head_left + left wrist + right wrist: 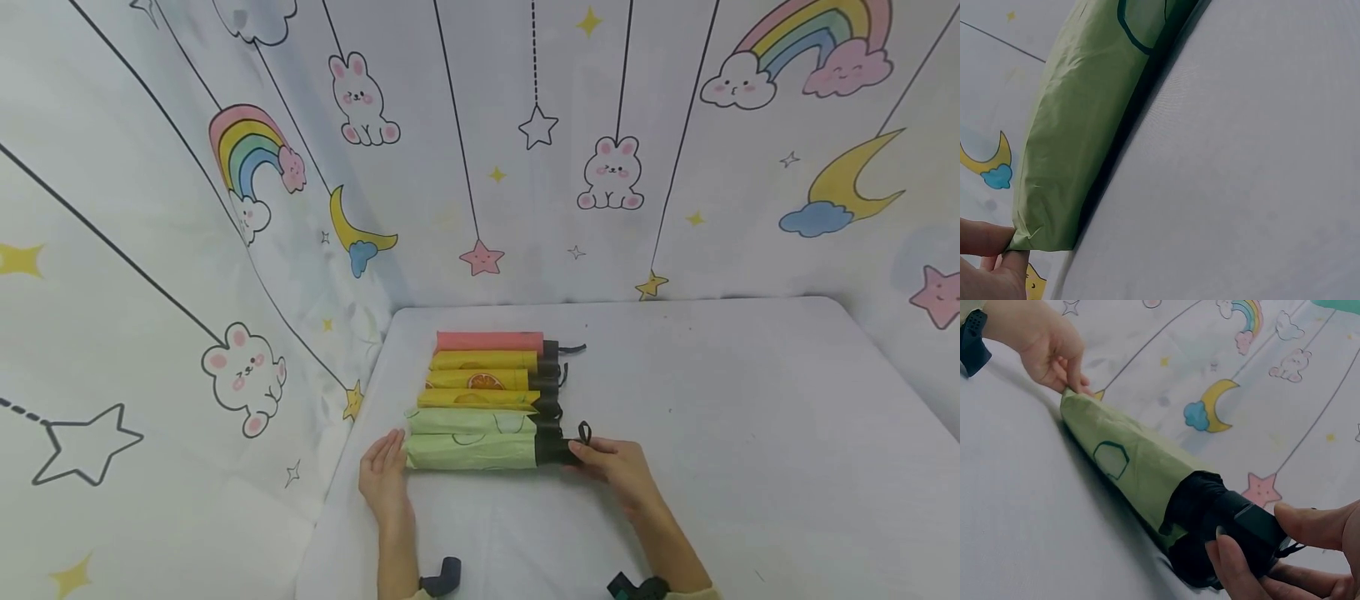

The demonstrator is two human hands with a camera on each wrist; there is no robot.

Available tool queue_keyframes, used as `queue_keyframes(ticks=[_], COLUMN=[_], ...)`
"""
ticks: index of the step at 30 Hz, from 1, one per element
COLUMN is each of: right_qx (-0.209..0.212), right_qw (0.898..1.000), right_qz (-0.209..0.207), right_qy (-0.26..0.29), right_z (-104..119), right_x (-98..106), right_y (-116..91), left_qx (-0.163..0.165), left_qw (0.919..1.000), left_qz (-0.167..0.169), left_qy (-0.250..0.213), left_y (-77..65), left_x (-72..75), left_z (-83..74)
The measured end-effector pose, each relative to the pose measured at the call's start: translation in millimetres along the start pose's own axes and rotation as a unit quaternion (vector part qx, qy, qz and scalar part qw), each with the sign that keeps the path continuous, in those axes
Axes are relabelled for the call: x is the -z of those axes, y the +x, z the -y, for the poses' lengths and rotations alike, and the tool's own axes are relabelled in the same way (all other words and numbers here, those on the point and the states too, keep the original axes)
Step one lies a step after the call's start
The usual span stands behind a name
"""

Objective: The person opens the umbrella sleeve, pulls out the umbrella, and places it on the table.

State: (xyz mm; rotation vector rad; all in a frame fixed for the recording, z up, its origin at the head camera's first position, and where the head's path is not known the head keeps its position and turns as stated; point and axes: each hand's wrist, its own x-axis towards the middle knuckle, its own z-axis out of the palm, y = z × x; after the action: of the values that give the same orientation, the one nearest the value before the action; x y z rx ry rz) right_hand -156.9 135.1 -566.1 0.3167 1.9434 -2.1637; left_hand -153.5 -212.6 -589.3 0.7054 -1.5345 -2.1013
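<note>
Nearest the person in a row lies a light green folded umbrella (471, 452) in a fabric sleeve, its black handle (1244, 519) pointing right. My left hand (385, 477) pinches the sleeve's closed left corner between thumb and fingers, as the left wrist view shows up close. The right hand (611, 467) grips the black handle, thumb on top and fingers underneath. A short black wrist loop (584, 432) stands up beside the thumb. Directly behind lies a second green umbrella (468, 422), right alongside the first.
Farther back, yellow umbrellas (483, 360) and a pink-red umbrella (489, 341) continue the row, handles to the right. All lie on a white-covered table (720, 417). A white cloth wall (450, 167) with cartoon drawings borders the table at the back and left.
</note>
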Motion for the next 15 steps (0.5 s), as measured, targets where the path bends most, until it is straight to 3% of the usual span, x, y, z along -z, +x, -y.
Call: queue_keyframes(ticks=[15], right_qx=[0.006], right_qw=[1.000], right_qz=[-0.009], right_qy=[-0.012], right_z=[0.9], right_x=[13.0], right_y=[-4.2], left_qx=[0.004], left_qw=[1.0000], left_qz=[-0.004], left_qy=[0.003], left_y=[-0.5], left_x=[-0.9], left_z=[-1.1])
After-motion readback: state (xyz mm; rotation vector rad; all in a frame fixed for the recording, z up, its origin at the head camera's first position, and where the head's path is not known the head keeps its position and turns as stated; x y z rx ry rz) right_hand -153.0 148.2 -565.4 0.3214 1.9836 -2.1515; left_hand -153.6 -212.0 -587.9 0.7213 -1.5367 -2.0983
